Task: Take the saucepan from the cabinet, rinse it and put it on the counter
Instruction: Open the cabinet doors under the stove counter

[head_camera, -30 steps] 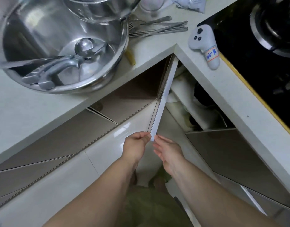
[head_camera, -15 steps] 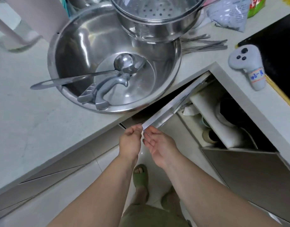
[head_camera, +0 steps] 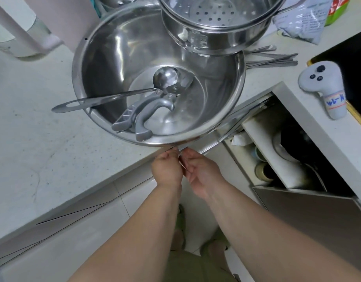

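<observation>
**Both hands on the cabinet door edge**

Here, the left hand (head_camera: 167,167) and the right hand (head_camera: 200,171) meet just below the counter (head_camera: 43,127), side by side and touching. The left hand's fingers are curled together and pinched on the thin edge of the cabinet door (head_camera: 226,129), which angles up to the right under the counter lip. The right hand's fingers are bent around the same edge from the other side.

The cabinet (head_camera: 297,159) stands open on the right. Inside, a white shelf (head_camera: 273,151) carries a dark pan (head_camera: 293,143) with a metal rim, and jars sit below it; whether that pan is the saucepan, I cannot tell.

On the counter, a large steel bowl (head_camera: 106,64) overhangs the edge just above the hands. It holds a ladle (head_camera: 167,77) and grey shears (head_camera: 143,115). A perforated steamer pot (head_camera: 214,23) rests against the bowl's far rim. A grey plush toy (head_camera: 326,88) lies beside the black stove (head_camera: 354,64).
</observation>
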